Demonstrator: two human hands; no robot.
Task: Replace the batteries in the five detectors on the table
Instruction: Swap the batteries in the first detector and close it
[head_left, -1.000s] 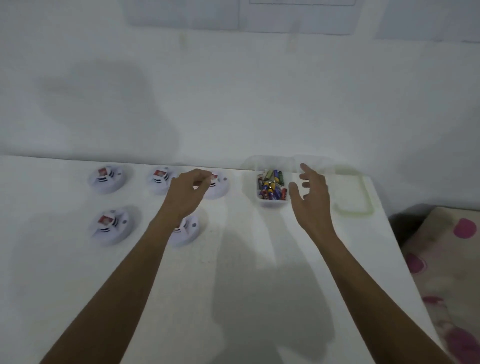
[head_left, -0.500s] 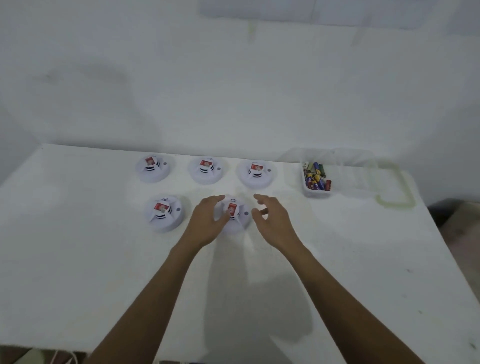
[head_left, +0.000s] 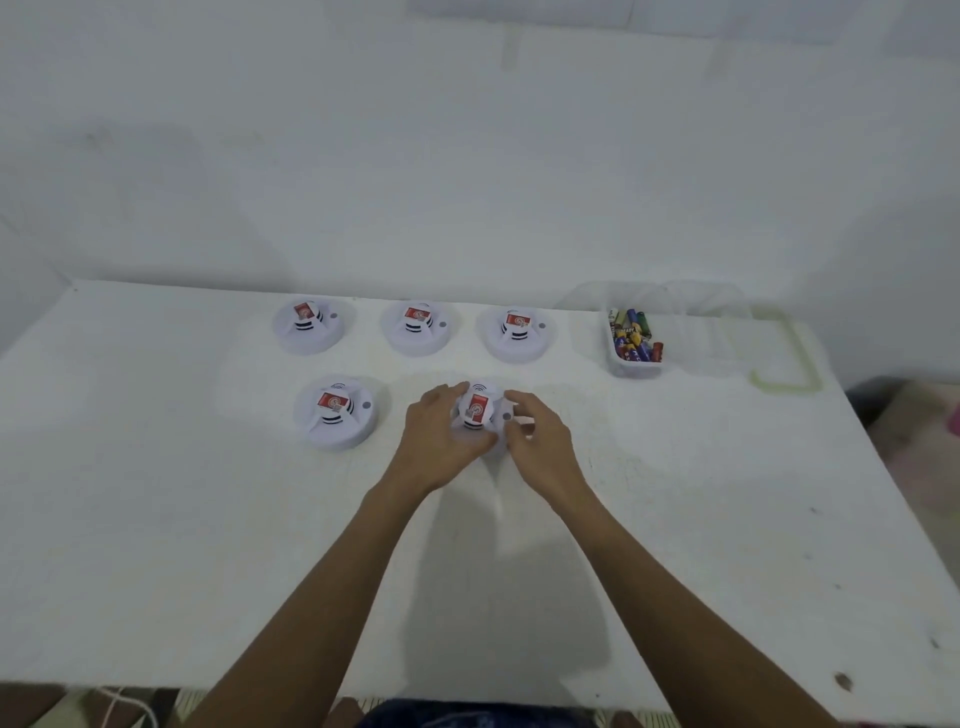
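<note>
nearest the camera, below the table edge, there is a strip of dark blue cloth (head_left: 467, 719) and a thin white cable (head_left: 122, 706) at the lower left. two bare forearms reach up over the table (head_left: 156, 519), a flat matt white top with small dark specks and scuffs on its right part.

the left hand (head_left: 436, 447) and the right hand (head_left: 545, 452) meet at the front right detector (head_left: 478, 410), which sits on the table in the nearer row. the left hand's fingers curl round its left rim, with the thumb against the near edge. the right hand's curled fingers grasp the right rim. the detector is a round, smooth white plastic dome with a raised slotted centre, a red square label on top and a small grey dot near the rim.

just to its left, apart from the hands, the front left detector (head_left: 335, 413) has the same shape and label.

farther off, three more stand in a row: the back left detector (head_left: 307, 325), the back middle detector (head_left: 417, 327) and the back right detector (head_left: 516, 332), each a white disc with dark vent slots.

to their right a small clear plastic tub (head_left: 636, 368) holds loose cylindrical batteries (head_left: 634, 338) in blue, green, yellow and red. beside it lies a hazy clear plastic piece with a pale green loop (head_left: 784, 385); its shape is hard to make out.

behind all this is a plain, dull white wall (head_left: 467, 156).
</note>
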